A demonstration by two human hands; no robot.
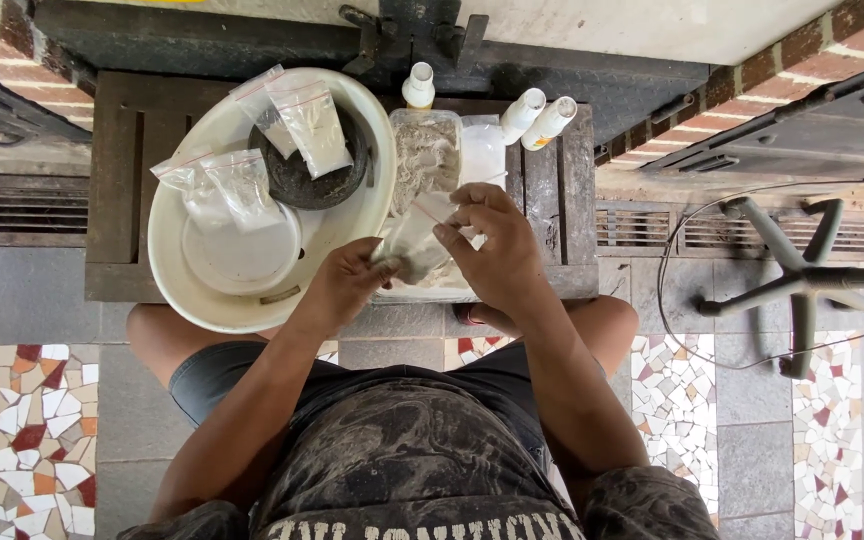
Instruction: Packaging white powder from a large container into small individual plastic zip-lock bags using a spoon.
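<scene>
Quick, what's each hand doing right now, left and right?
Left hand: closed on the lower part of a small clear plastic bag of pale powder.
Right hand: fingers pinching the same bag's top edge.

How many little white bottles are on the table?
3. One bottle stands behind the clear tub; two more lean side by side to its right. Others could be hidden behind the hands.

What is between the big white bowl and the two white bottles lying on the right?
In the head view, two clear tubs and an upright white bottle sit between the big white bowl and two bottles.
</scene>
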